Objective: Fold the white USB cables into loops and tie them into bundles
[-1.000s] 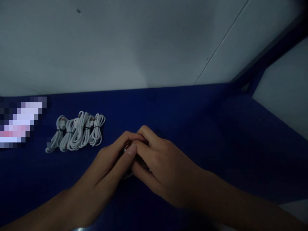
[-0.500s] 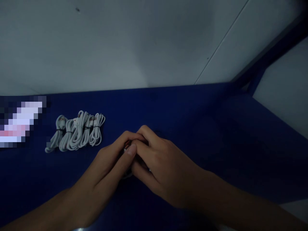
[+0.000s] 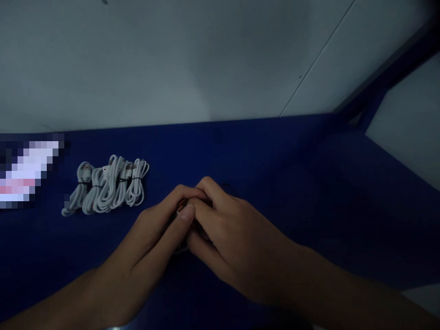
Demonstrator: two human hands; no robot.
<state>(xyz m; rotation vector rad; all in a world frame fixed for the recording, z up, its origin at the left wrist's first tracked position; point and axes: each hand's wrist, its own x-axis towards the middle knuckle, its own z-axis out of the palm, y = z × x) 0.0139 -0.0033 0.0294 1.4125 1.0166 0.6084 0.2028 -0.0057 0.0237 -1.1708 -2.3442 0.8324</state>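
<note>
My left hand and my right hand meet over the blue surface, fingers closed around a white cable. Most of that cable is hidden; a bit of white cord shows below my left thumb and an orange-and-white end above it. My right fingertips cannot be seen behind the left fingers. To the left of my hands lies a row of several coiled white cables, each coil cinched with a thin black tie.
A blue table top runs under everything, meeting a pale wall at the back. At the left edge is a pixelated bright patch. A dark blue frame bar stands at the right.
The view has shifted slightly, so the coils and table edge sit a little higher and the coils a touch further left. My hands keep nearly the same grip.
</note>
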